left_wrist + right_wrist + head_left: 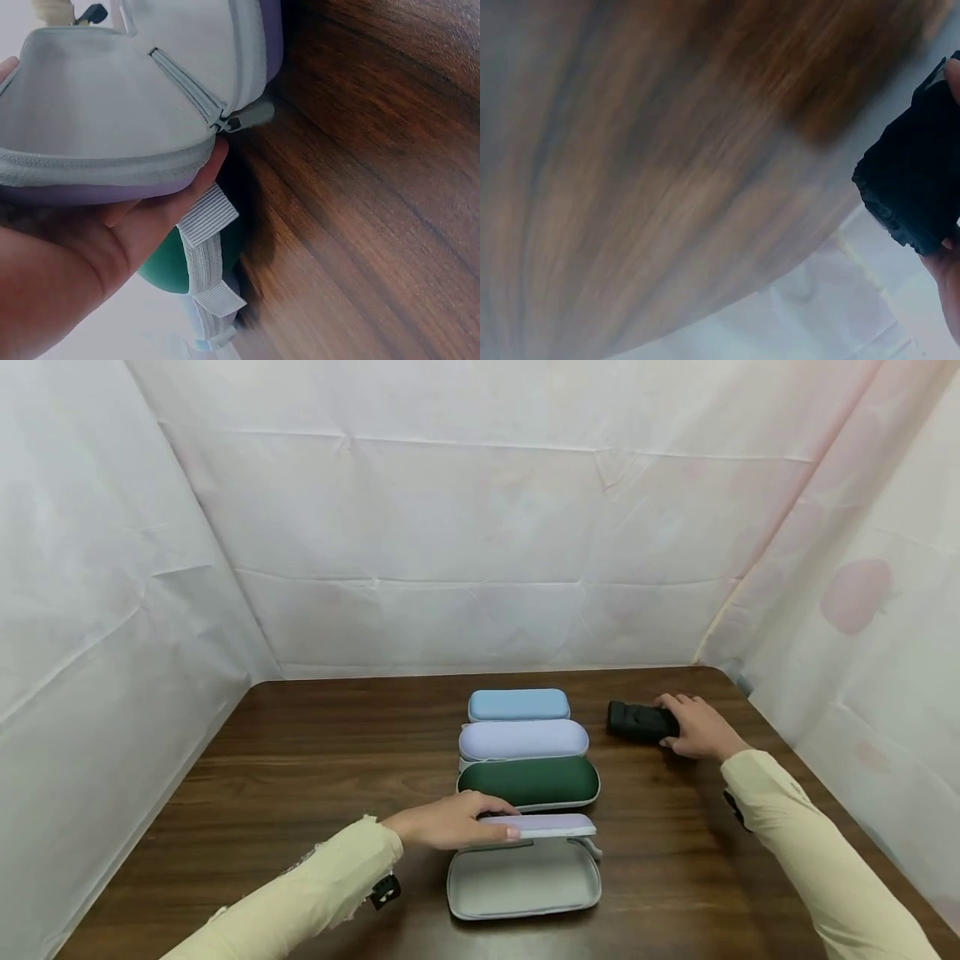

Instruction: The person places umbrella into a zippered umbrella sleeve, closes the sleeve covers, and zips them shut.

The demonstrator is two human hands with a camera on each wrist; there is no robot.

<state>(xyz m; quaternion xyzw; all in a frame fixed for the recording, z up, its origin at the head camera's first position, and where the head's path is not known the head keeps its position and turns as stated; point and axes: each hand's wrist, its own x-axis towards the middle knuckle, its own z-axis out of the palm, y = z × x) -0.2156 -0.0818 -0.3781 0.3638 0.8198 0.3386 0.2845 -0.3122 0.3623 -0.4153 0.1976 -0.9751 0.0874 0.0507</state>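
Note:
Nearest the front lies a lavender zip case (525,883) with its grey lining facing up. My left hand (456,821) holds its raised lid (558,825), thumb on the near side and fingers behind. In the left wrist view, a grey zipper pull (253,116) hangs at the hinge end, and the inside that shows is bare lining. Far right, my right hand (699,727) grips one end of a short black folded umbrella (637,722). Its gathered fabric end (900,202) pokes out of the hand in the right wrist view.
Behind the unzipped case, three closed cases line up front to back: a green one (532,781), a lavender one (523,739) and a light blue one (519,704). They stand on a dark wooden table (315,760). White sheeting (480,527) encloses the back and sides.

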